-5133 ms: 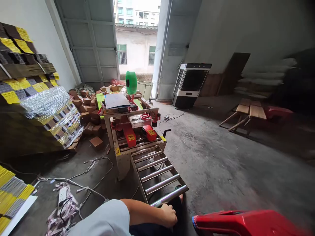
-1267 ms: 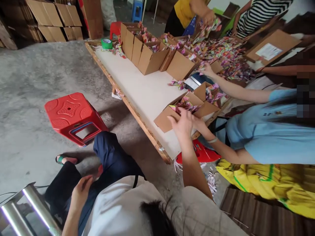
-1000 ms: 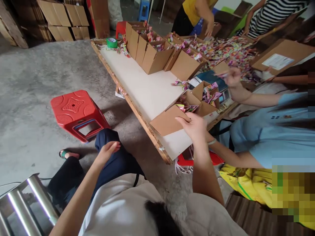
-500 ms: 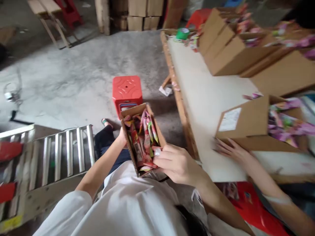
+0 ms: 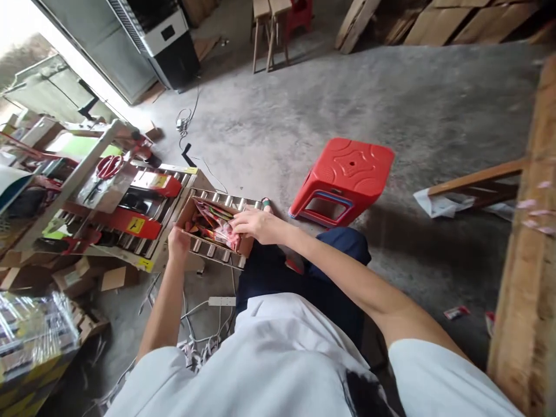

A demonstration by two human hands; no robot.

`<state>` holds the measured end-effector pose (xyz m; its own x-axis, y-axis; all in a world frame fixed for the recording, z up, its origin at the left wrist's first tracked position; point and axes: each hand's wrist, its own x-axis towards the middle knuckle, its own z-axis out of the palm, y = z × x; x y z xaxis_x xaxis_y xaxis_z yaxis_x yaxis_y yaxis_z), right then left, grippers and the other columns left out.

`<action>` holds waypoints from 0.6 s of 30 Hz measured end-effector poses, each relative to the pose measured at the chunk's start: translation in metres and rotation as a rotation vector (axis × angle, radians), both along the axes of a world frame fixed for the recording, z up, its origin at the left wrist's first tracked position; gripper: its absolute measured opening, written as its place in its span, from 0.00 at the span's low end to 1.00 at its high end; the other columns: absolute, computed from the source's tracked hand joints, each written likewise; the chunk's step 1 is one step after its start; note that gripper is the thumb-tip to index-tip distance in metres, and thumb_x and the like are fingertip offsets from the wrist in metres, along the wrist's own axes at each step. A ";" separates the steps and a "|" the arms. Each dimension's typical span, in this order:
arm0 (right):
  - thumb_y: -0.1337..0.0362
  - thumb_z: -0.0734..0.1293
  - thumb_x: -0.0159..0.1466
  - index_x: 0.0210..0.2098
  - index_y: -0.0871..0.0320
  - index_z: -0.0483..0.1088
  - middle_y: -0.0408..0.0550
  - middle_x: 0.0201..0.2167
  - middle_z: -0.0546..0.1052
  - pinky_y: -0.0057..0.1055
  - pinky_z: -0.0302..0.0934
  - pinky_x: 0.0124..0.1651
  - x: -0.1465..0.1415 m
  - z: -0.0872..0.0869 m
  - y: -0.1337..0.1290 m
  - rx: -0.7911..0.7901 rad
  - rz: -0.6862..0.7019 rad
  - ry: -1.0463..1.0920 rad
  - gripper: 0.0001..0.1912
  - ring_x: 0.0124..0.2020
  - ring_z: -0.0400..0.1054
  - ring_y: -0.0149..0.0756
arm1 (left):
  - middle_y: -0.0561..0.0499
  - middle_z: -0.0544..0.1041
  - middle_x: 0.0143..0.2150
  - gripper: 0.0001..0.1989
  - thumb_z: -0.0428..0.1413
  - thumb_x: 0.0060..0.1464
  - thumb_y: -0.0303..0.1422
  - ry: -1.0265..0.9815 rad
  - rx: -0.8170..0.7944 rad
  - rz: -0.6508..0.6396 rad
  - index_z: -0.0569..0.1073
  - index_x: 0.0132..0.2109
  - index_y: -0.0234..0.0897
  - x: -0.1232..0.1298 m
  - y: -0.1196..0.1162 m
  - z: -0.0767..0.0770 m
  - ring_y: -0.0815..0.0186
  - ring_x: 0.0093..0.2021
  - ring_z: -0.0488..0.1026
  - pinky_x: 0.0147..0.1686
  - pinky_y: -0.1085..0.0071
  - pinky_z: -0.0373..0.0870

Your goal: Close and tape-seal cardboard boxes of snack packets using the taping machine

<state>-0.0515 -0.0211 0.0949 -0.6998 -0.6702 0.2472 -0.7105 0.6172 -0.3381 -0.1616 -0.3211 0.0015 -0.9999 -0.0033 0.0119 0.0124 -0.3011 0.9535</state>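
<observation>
An open cardboard box [image 5: 245, 248] holds several small red, pink and green wrapped packets [image 5: 212, 223]. It is over the metal roller conveyor [image 5: 211, 251]; I cannot tell whether it touches the rollers. My left hand [image 5: 178, 243] is closed on the box's left end, with the fingers partly hidden behind the wall. My right hand [image 5: 256, 226] reaches over the right end, its fingers bent and closed on a pink-and-white packet [image 5: 226, 234] inside. The right thumb is hidden.
A box-sealing machine [image 5: 143, 214] with red parts stands at the conveyor's left. A red plastic stool [image 5: 351, 165] stands ahead on the concrete floor. Cables and a white power strip [image 5: 222, 301] lie below. At right runs a wooden table edge [image 5: 521, 278].
My view and body have turned left, from the packing table toward the conveyor. Both hands have carried the box of packets over to the rollers. The co-worker's hand has left view.
</observation>
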 end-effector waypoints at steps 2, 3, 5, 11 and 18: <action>0.72 0.63 0.65 0.64 0.59 0.63 0.56 0.70 0.58 0.50 0.42 0.72 0.002 -0.006 -0.010 -0.150 -0.062 0.023 0.28 0.70 0.52 0.42 | 0.45 0.81 0.42 0.30 0.60 0.49 0.58 0.073 0.011 -0.006 0.79 0.45 0.37 0.005 -0.016 0.006 0.58 0.45 0.78 0.46 0.62 0.76; 0.70 0.63 0.66 0.68 0.60 0.57 0.57 0.72 0.52 0.50 0.40 0.73 0.004 -0.008 -0.016 -0.196 -0.084 0.032 0.31 0.72 0.47 0.43 | 0.43 0.80 0.48 0.31 0.59 0.50 0.59 0.125 -0.009 -0.028 0.80 0.48 0.37 0.007 -0.020 0.010 0.56 0.50 0.77 0.49 0.61 0.75; 0.65 0.60 0.70 0.70 0.61 0.54 0.57 0.73 0.50 0.50 0.35 0.74 0.001 -0.015 -0.031 -0.184 -0.080 0.019 0.29 0.74 0.43 0.43 | 0.42 0.77 0.56 0.29 0.61 0.51 0.56 0.229 -0.103 -0.091 0.80 0.50 0.38 0.011 -0.023 0.018 0.53 0.57 0.74 0.54 0.61 0.73; 0.58 0.58 0.74 0.67 0.59 0.61 0.54 0.66 0.66 0.40 0.54 0.68 -0.044 -0.048 -0.083 0.166 -0.045 -0.178 0.25 0.66 0.60 0.42 | 0.40 0.81 0.49 0.35 0.70 0.40 0.49 0.181 -0.476 -0.561 0.78 0.54 0.38 0.006 -0.030 0.039 0.48 0.53 0.76 0.49 0.60 0.74; 0.67 0.61 0.70 0.57 0.61 0.71 0.57 0.54 0.77 0.46 0.58 0.63 -0.055 -0.060 -0.104 0.218 -0.189 -0.160 0.18 0.57 0.69 0.47 | 0.43 0.82 0.39 0.37 0.73 0.34 0.44 0.130 -0.515 -0.485 0.77 0.52 0.35 0.000 -0.023 0.046 0.55 0.41 0.79 0.37 0.66 0.73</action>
<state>-0.1066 -0.1253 0.0353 -0.8351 -0.5500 -0.0103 -0.5254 0.8029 -0.2817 -0.1618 -0.3443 0.0479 -0.8779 0.4787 0.0117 0.1145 0.1862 0.9758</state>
